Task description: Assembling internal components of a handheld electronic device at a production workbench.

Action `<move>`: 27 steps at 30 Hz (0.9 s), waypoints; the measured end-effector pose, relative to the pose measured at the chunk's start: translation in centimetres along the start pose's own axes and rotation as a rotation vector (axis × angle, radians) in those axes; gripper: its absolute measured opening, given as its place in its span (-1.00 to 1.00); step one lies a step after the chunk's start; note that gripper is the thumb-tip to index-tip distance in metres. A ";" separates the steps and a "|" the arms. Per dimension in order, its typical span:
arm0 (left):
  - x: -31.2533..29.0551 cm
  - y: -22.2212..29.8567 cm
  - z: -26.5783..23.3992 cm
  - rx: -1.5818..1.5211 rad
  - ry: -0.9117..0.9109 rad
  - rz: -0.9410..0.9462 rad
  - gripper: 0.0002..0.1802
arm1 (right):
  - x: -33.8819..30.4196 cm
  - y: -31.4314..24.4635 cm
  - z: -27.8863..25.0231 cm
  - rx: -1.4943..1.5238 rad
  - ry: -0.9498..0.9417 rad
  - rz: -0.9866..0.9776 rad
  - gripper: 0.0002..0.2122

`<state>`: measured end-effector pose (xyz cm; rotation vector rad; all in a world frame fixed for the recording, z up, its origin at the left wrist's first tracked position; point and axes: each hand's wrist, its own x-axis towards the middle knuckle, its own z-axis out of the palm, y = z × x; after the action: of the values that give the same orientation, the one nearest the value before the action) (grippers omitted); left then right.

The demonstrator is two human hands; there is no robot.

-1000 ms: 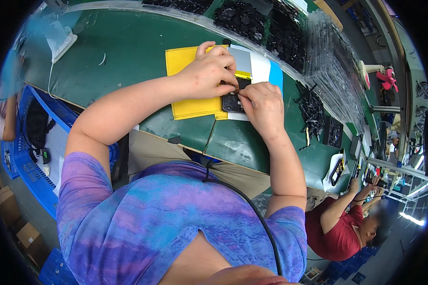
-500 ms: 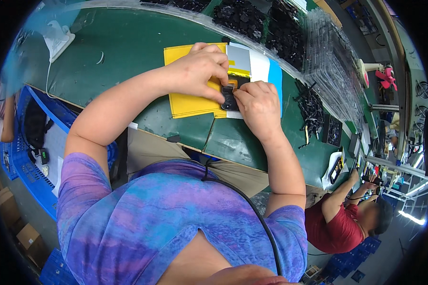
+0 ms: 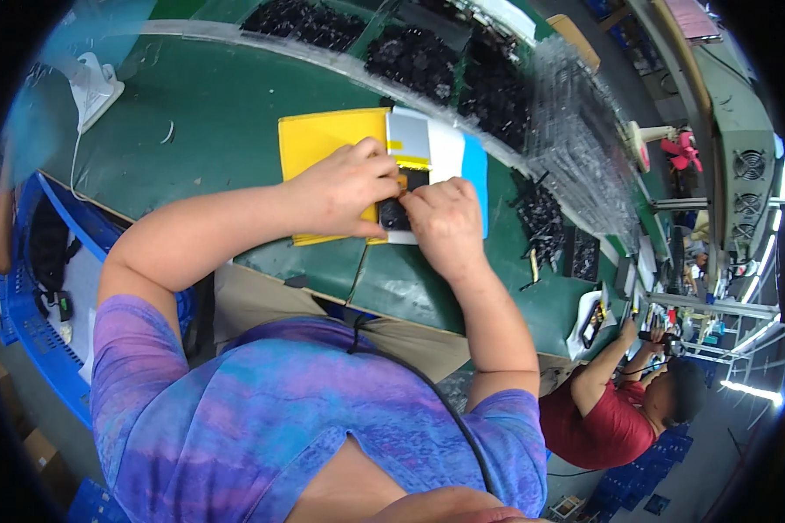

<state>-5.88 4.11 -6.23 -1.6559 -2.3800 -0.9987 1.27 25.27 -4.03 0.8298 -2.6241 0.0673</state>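
A small black phone-like part lies over the right edge of a yellow sheet, with a bit of orange showing near its top. My left hand curls around the part's left side, fingers above and thumb below. From the right, my right hand has thumb and forefinger pinched together over the part; whatever sits between those fingertips is too small to make out. Just beyond the part is a silver-grey panel with yellow strips. White and blue sheets spread out to its right.
Bins of small black pieces line the table's far side. Stacked clear trays and a pile of black strips are at right, near a pink-bladed fan. A blue crate stands at left. A co-worker in red sits at right.
The whole view has shifted, so the table and hands appear slightly lower and further left. My left fingers have drawn in closer to my right fingertips over the black part.
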 end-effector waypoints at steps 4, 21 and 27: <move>-0.1 0.0 -0.2 0.002 -0.030 0.021 -0.52 | 0.0 -0.2 -0.1 -0.029 0.005 -0.008 -0.86; -0.1 -1.2 -0.1 -0.070 0.051 0.062 -0.60 | 0.3 -1.2 -3.1 -0.022 -0.214 -0.003 -0.58; 0.1 -1.3 -0.3 -0.087 0.030 0.035 -0.62 | 0.3 -1.5 -2.7 -0.083 -0.152 0.050 -0.61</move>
<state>-7.09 3.73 -6.55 -1.6915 -2.3118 -1.1289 2.85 24.38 -1.50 0.7692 -2.7687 -0.0942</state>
